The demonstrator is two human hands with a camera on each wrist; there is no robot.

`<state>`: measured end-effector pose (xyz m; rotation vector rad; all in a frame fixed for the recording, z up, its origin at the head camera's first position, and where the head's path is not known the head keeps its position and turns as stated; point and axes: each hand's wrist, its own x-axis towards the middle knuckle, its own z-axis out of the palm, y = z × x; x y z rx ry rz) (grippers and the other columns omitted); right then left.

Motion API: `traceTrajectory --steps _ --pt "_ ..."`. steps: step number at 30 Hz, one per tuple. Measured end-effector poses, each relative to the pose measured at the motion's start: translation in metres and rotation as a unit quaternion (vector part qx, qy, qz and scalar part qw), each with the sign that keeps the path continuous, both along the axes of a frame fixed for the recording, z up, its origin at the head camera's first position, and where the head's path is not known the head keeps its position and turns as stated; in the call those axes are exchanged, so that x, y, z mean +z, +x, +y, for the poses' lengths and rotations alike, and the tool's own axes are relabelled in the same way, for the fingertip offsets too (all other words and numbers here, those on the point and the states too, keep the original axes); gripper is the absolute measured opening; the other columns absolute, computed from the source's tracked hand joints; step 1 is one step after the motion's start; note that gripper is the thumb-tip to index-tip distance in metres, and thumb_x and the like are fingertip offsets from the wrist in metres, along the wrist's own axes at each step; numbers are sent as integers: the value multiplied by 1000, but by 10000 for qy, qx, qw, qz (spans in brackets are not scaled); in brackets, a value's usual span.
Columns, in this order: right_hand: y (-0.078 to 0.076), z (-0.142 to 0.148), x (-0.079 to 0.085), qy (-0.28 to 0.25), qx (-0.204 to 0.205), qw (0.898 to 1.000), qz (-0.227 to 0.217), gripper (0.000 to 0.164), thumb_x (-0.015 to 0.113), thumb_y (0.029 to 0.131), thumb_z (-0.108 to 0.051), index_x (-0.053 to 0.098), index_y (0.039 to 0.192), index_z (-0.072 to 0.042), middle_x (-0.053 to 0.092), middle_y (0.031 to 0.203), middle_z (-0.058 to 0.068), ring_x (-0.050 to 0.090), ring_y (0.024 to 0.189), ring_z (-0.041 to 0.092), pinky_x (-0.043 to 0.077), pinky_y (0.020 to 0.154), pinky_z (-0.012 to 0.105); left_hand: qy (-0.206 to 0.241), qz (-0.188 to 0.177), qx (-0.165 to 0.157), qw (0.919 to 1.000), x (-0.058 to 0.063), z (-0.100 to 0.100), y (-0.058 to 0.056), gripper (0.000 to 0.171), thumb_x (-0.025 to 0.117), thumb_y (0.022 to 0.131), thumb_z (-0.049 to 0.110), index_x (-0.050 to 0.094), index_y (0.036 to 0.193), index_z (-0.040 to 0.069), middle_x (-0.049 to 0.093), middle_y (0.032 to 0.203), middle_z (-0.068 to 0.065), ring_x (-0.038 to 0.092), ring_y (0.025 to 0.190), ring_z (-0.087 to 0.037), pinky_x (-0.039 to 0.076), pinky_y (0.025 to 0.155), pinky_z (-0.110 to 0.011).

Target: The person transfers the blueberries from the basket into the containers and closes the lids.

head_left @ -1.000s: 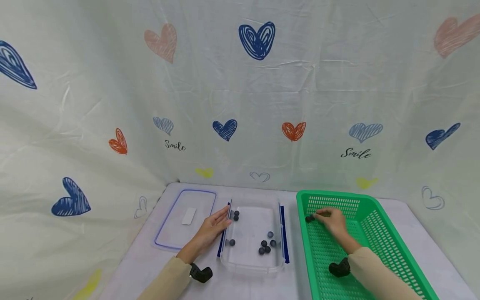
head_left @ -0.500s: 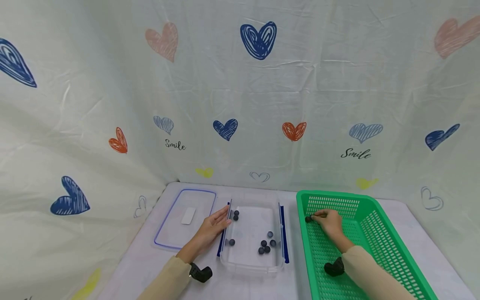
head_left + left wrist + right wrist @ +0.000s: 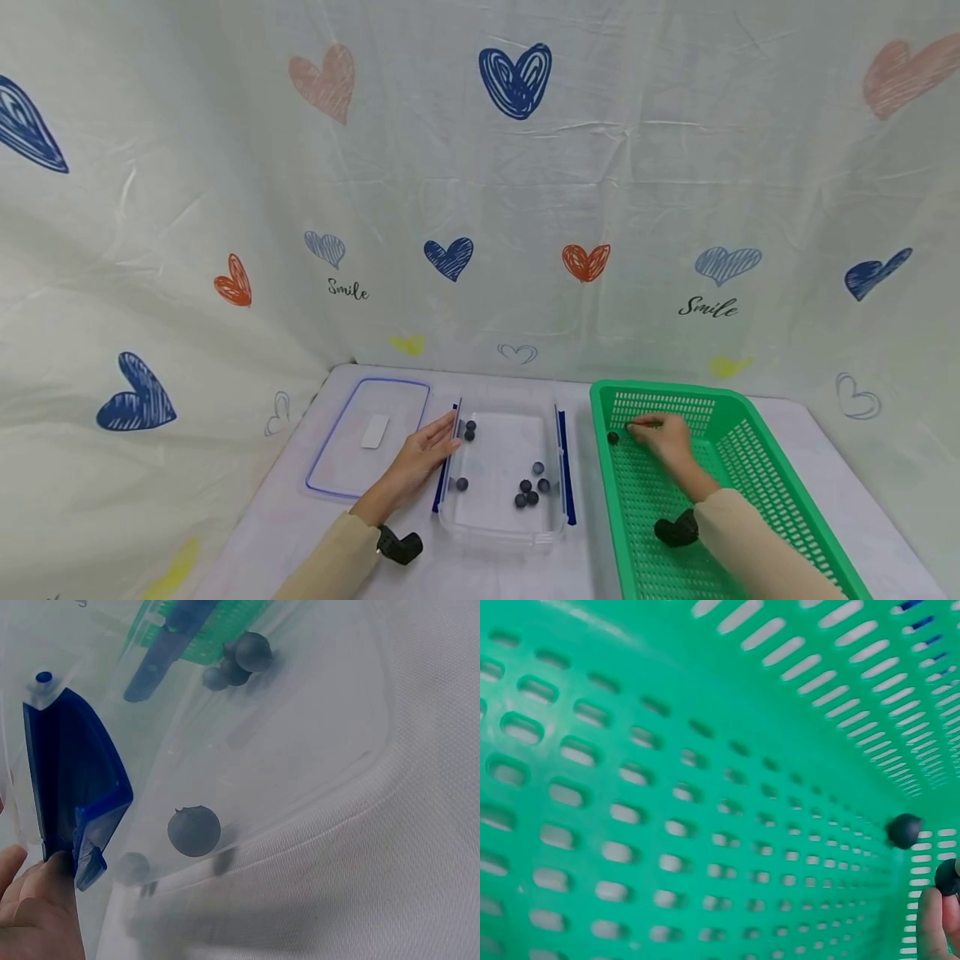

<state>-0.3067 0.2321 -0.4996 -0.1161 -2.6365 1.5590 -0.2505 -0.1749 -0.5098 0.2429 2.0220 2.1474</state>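
My left hand [image 3: 414, 462] rests against the left side of a clear plastic box [image 3: 502, 533], its fingers fairly straight along the wall. In the left wrist view those fingertips lie at a blue latch flap [image 3: 75, 772]. Several blueberries [image 3: 527, 486] sit inside the box, mostly near its right wall, others along the left. Inside the green basket [image 3: 630, 533], my right hand [image 3: 666, 440] pinches a blueberry [image 3: 946, 878] between thumb and fingers. A second blueberry [image 3: 905, 831] lies close by, in the basket's far left corner.
A clear lid [image 3: 337, 450] with a blue rim and a white label [image 3: 375, 432] lies left of the box. The white table [image 3: 558, 575] ends at a hanging sheet [image 3: 660, 167] printed with hearts. The basket's raised walls stand right of the box.
My right hand has picked one of the two blueberries in the basket corner and drawn slightly back from the other. The left hand and the box have stayed in place.
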Motion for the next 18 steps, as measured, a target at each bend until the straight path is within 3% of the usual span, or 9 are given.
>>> traceTrajectory --steps 12,18 --pt "12 1 38 -324 362 9988 -83 34 65 86 -17 60 109 8 56 112 24 66 84 22 48 87 51 -74 32 44 10000 1 0 1 58 56 92 13 30 143 5 24 148 -13 24 135 -24 29 103 -26" --pt "19 -1 54 -403 604 9973 57 35 66 86 -18 61 110 7 55 114 23 65 87 22 50 87 47 -74 -43 29 10000 1 0 0 62 60 90 18 30 143 7 25 149 -11 25 135 -22 31 101 -22"
